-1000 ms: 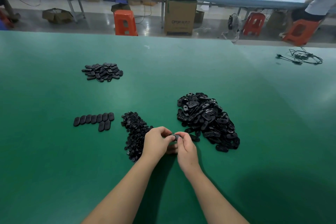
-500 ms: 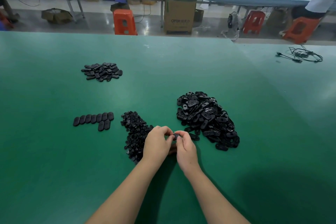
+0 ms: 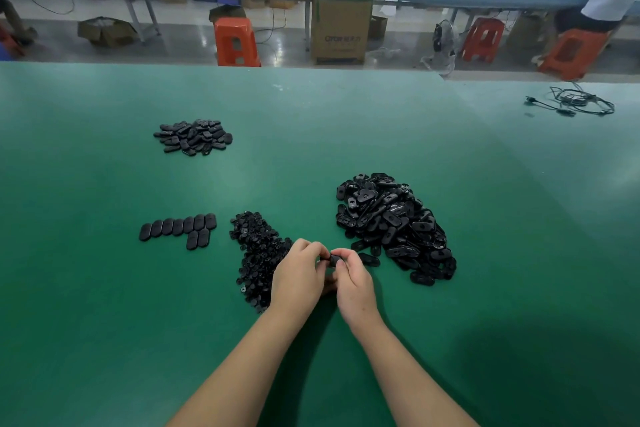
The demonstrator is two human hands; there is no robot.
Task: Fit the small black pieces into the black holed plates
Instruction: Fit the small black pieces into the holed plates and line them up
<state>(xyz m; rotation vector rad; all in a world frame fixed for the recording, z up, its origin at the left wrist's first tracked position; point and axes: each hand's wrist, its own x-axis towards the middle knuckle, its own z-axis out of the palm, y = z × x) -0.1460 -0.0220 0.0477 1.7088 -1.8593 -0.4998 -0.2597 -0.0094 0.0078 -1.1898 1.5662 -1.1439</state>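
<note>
Forearms reach up from the bottom edge to the lower centre, where the left hand (image 3: 298,277) and right hand (image 3: 354,282) meet, fingers curled and pinching one black plate (image 3: 333,259) between their tips. Just left lies the pile of small black pieces (image 3: 258,255); right of centre, the heap of holed plates (image 3: 391,224). Further left sits a neat row of plates (image 3: 178,227), and toward the upper left another small pile (image 3: 194,137) on the green table (image 3: 104,322).

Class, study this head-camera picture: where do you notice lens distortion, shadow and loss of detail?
Head view: the green table's far edge bows, wide-angle distortion; a soft shadow darkens its lower right; the black part pinched between left hand and right hand shows little detail.
</note>
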